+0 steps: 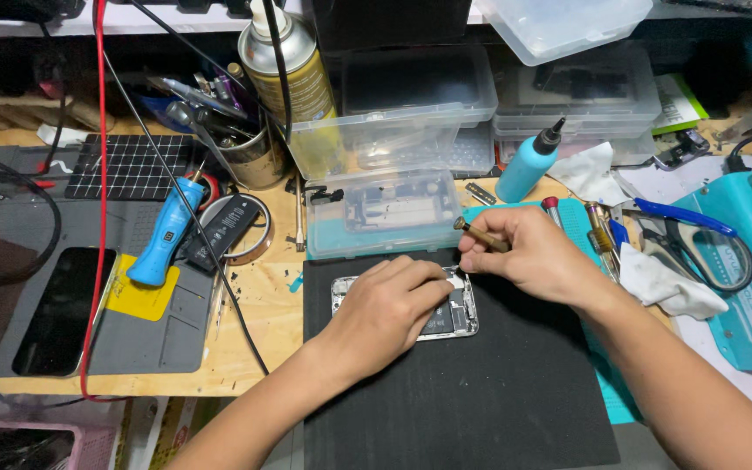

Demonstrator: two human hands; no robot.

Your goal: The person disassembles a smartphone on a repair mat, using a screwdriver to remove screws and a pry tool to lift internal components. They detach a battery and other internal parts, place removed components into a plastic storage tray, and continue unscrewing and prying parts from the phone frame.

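An opened phone lies flat on the black mat — innards exposed; a brass-handled screwdriver tilts over its top edge.

Opened phone lies on mat, before box.

— What does the person wear on the arms?

— Nothing that shows. Both forearms are bare from the lower edge of the view up to the wrists, with no sleeve or cuff anywhere on them.

— Anything on the bare left hand?

— No glove, no ring that I can make out, no watch or band at the wrist.

— And the bare right hand?

— The same: uncovered, no strap or bracelet at the wrist, no tape or plaster on the fingers. The nails look short and plain, though they are too small to tell more.

— Any clothing at all in view?

— None; the arms run off the edge of the view before any garment appears.
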